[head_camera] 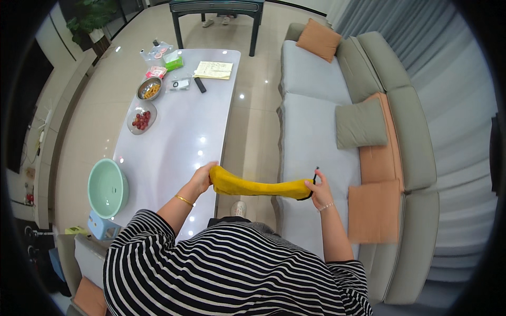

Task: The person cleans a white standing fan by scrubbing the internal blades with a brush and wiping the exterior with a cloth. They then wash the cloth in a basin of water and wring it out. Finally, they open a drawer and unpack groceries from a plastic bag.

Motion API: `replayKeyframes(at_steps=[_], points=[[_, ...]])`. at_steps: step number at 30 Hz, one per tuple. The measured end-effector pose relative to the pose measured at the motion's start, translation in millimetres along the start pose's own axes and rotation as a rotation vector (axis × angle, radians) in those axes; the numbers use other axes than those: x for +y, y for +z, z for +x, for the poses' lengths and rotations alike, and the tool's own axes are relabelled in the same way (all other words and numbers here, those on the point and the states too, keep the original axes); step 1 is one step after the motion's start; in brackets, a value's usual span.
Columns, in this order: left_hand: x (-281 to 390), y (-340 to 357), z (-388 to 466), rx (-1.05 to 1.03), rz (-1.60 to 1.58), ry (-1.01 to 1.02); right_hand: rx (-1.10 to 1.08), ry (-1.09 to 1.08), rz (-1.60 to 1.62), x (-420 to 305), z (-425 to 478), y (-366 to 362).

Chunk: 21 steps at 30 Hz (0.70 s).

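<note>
A yellow cloth item [259, 188] with black edging is stretched between my two hands, above the gap between the table and the sofa. My left hand [203, 177] grips its left end near the edge of the white table [178, 130]. At the other end, my right hand [319, 190] pinches the cloth beside its black trim, and a thin black cord or strap end [317, 170] sticks up by the fingers. The cloth sags slightly in the middle. What kind of item it is, I cannot tell.
A green basin [108, 189] stands at the table's left edge, above a blue stool [102, 227]. Farther along are a bowl of grapes [141, 119], a metal bowl of snacks [149, 89], a tissue pack [174, 64] and a notepad [214, 70]. The cushioned sofa [316, 130] runs along the right.
</note>
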<state>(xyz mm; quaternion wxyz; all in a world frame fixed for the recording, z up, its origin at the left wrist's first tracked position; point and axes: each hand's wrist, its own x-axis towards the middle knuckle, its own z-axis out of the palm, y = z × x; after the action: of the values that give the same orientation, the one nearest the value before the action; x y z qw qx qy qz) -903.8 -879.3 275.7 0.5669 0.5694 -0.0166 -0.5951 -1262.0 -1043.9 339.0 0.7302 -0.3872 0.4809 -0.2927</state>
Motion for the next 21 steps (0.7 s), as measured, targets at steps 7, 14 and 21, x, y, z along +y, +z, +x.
replayKeyframes(at_steps=[7, 14, 21], points=[[66, 28, 70, 0.092, 0.687, 0.171, -0.154, -0.39, -1.314, -27, 127, -1], [124, 64, 140, 0.171, 1.451, 0.292, -0.415, -0.63, -1.241, -127, 305, 72], [160, 99, 222, 0.139, 0.01, 0.145, -0.834, -0.609, -0.967, -143, 408, 219]])
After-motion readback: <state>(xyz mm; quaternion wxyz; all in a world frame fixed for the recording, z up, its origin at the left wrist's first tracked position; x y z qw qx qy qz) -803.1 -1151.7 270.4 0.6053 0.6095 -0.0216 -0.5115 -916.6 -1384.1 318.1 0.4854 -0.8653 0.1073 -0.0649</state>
